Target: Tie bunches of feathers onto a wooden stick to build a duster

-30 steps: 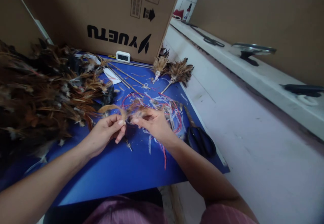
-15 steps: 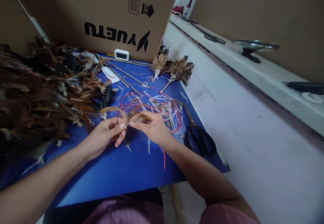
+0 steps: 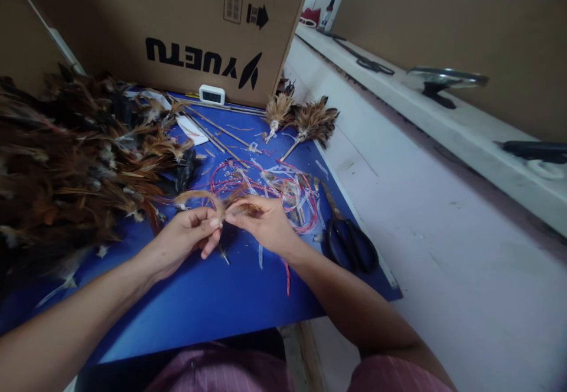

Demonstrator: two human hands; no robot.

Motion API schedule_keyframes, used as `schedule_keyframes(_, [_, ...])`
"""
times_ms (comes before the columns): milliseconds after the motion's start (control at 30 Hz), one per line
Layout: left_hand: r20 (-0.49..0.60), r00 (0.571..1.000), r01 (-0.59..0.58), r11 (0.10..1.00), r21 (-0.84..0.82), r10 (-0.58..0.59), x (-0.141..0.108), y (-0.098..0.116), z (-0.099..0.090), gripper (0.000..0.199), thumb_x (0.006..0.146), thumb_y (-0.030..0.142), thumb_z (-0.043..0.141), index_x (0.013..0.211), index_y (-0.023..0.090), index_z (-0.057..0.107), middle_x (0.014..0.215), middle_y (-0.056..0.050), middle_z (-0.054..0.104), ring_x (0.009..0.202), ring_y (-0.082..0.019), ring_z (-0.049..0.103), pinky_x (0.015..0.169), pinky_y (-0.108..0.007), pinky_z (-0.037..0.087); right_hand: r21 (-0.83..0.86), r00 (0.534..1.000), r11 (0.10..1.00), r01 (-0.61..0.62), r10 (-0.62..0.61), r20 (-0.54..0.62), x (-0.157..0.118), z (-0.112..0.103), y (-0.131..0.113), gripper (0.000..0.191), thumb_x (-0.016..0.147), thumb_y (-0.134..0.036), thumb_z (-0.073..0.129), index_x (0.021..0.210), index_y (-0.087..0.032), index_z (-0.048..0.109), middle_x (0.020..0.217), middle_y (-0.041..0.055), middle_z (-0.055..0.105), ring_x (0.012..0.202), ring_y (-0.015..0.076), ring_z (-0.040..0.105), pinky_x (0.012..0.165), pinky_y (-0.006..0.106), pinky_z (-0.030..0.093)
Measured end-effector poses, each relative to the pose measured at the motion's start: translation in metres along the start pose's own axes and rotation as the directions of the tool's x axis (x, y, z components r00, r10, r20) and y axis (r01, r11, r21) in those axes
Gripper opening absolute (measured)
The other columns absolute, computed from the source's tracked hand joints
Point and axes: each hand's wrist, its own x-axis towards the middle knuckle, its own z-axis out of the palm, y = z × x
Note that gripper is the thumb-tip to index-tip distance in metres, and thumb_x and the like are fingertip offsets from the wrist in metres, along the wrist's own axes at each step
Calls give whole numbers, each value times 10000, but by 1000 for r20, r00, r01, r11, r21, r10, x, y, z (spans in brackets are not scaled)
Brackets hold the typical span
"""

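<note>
Closing most of the gap of a second ago, the right hand [image 3: 266, 221], pinching darker feathers [image 3: 248, 206], nears the left hand [image 3: 190, 235], pinching a curved tan feather [image 3: 199, 194] above the table [image 3: 199, 303]; handling seemingly centres on their bases. Counted: two feather bundles [image 3: 312, 120] far right, one scissors [image 3: 352, 247] right.

Right hand [image 3: 264, 222]: fingertips now closer to left hand [image 3: 191, 232] | its feathers [image 3: 248, 208]: less blurred
</note>
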Motion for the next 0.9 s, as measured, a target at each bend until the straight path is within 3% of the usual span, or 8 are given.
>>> schedule_keyframes(300, [-2,1000,24,1000,2,-24,1,-1,-1,288,807,379,669,699,137,557,561,35,525,446,-54,449,426,-173,373,-167,989,977,134,-122,79,-2,-3,1,54,793,-181,662,789,-187,716,793,8,698,733,115,618,716,262,486])
schedule_keyframes(467, [-16,999,32,999,22,-32,0,-1,-1,304,797,392,676,684,137,553,561,33,526,442,-52,445,425,-172,361,-180,978,964,197,-181,100,-2,-4,11,75,808,-163,648,825,-192,715,810,12,681,743,115,621,710,261,500])
schedule_keyframes(900, [-26,1000,11,999,37,-10,-1,3,0,262,786,374,691,727,144,580,566,28,559,430,-57,450,431,-182,367,-141,991,983,118,-108,79,-3,-2,7,57,793,-249,673,812,-205,704,810,13,686,716,117,609,684,268,502])
